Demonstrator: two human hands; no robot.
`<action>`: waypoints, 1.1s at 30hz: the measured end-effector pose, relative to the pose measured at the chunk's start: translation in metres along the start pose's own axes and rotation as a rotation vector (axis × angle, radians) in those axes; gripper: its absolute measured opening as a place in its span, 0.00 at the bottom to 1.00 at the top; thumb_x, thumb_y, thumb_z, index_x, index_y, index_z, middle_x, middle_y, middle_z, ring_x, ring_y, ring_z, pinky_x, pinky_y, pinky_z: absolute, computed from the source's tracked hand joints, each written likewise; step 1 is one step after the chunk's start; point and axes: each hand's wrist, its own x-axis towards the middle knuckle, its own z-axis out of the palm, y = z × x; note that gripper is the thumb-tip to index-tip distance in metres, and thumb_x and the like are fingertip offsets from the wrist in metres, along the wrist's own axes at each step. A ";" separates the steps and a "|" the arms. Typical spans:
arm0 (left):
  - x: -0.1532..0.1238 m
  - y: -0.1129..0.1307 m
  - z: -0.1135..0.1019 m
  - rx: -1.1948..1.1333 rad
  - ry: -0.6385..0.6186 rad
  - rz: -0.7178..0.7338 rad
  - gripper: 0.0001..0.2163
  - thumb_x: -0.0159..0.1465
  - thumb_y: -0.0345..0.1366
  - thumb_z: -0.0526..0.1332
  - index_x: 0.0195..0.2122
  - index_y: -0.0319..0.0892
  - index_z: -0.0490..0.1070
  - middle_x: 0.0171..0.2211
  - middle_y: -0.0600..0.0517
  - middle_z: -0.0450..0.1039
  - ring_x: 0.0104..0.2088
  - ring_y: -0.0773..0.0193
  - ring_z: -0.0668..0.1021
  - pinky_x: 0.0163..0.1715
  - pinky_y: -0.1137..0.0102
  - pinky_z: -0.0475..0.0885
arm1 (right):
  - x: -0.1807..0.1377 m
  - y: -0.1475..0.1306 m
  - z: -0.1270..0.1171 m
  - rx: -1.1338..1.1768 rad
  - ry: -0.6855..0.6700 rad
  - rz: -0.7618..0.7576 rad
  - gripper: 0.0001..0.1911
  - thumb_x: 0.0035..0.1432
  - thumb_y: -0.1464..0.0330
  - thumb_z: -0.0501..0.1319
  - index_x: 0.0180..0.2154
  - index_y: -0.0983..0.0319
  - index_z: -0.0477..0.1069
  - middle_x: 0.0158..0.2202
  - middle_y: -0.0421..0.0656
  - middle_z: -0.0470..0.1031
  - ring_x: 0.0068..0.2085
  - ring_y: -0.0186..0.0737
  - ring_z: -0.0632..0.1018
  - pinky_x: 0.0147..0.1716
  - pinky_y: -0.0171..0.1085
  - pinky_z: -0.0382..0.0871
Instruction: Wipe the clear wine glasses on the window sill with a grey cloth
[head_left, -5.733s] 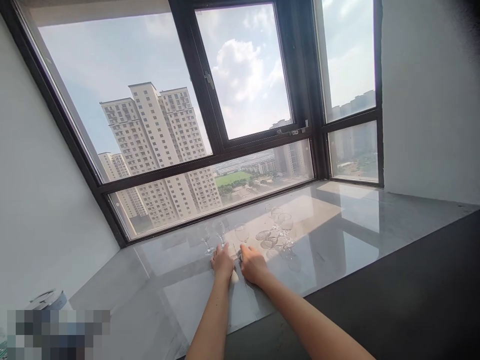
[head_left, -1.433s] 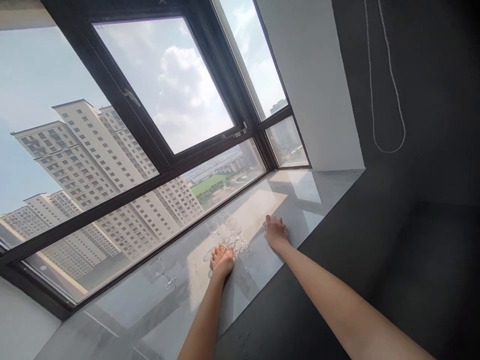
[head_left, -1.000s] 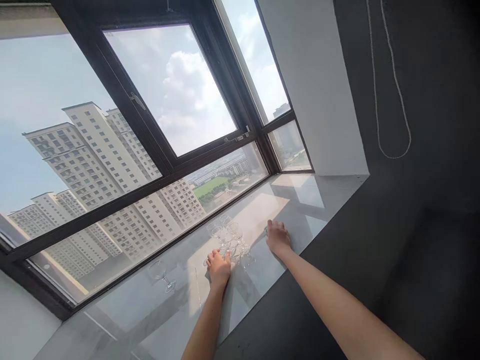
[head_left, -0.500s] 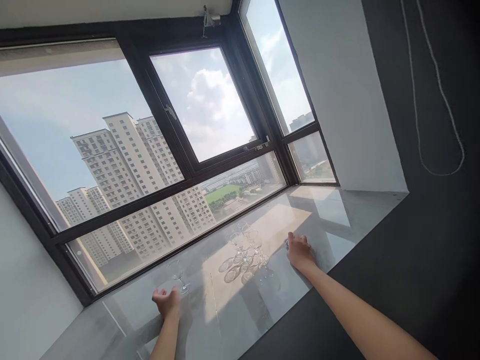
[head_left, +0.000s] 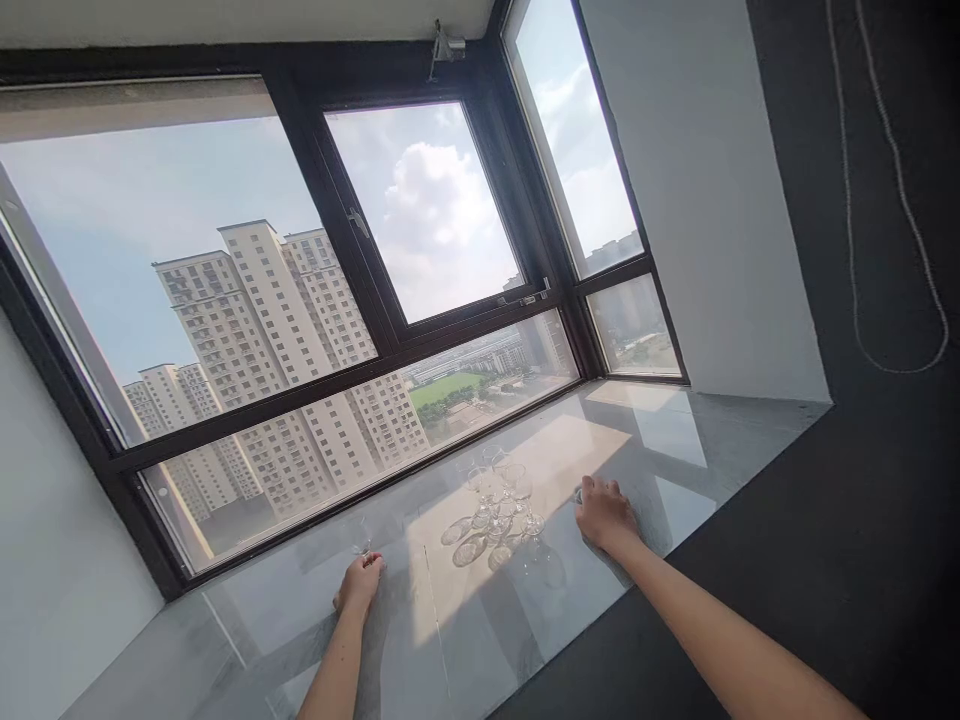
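At the left of the sill, my left hand (head_left: 360,583) is closed around the lower stem of a clear stemmed glass (head_left: 364,543). Most of that glass's bowl is faint against the window. Farther right, my right hand (head_left: 606,512) rests on the sill with curled fingers. A small greyish piece shows at its fingertips, too little to name. Between the hands stands a tight cluster of several clear stemmed glasses (head_left: 504,500), their shadows falling on the sunlit stone.
The glossy grey sill (head_left: 480,610) runs along a dark-framed window (head_left: 390,350). A white wall (head_left: 712,200) closes its right end. Tall buildings (head_left: 255,300) stand outside. A looped cord (head_left: 855,300) hangs at the far right.
My left hand has moved up and right, and its fingers have closed on the stemmed glass. The right hand stays nearly where it was; the view has shifted slightly.
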 end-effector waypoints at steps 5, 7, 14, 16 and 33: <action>-0.016 0.001 -0.004 -0.034 -0.069 -0.005 0.12 0.65 0.40 0.52 0.31 0.46 0.73 0.34 0.47 0.80 0.34 0.56 0.80 0.35 0.66 0.71 | 0.001 0.000 0.001 0.010 0.010 0.003 0.17 0.69 0.67 0.46 0.47 0.65 0.70 0.47 0.56 0.71 0.51 0.54 0.69 0.45 0.45 0.63; -0.030 0.008 -0.002 -0.097 0.011 0.073 0.14 0.68 0.41 0.48 0.33 0.45 0.72 0.37 0.47 0.80 0.35 0.56 0.80 0.34 0.66 0.70 | 0.001 0.000 0.001 0.007 0.002 -0.001 0.18 0.70 0.68 0.44 0.47 0.65 0.71 0.47 0.56 0.71 0.51 0.54 0.69 0.44 0.45 0.63; -0.097 0.069 0.012 -0.159 0.111 0.720 0.11 0.67 0.33 0.50 0.35 0.44 0.72 0.35 0.47 0.77 0.39 0.56 0.78 0.43 0.62 0.70 | -0.001 -0.001 -0.003 -0.028 -0.034 0.028 0.19 0.66 0.74 0.45 0.53 0.65 0.69 0.50 0.57 0.70 0.52 0.54 0.69 0.48 0.47 0.61; -0.115 0.087 0.015 -0.142 0.070 0.870 0.10 0.65 0.29 0.51 0.35 0.44 0.72 0.35 0.48 0.76 0.40 0.57 0.77 0.42 0.64 0.70 | -0.003 -0.004 -0.005 -0.042 -0.026 0.059 0.20 0.66 0.73 0.46 0.54 0.64 0.67 0.51 0.57 0.70 0.53 0.55 0.69 0.51 0.52 0.58; -0.100 0.061 0.015 -0.139 0.157 0.688 0.14 0.64 0.30 0.53 0.44 0.44 0.78 0.36 0.48 0.80 0.40 0.55 0.79 0.39 0.63 0.74 | -0.017 0.002 0.003 0.082 0.032 0.042 0.24 0.61 0.76 0.51 0.59 0.65 0.62 0.52 0.59 0.68 0.52 0.59 0.69 0.46 0.49 0.64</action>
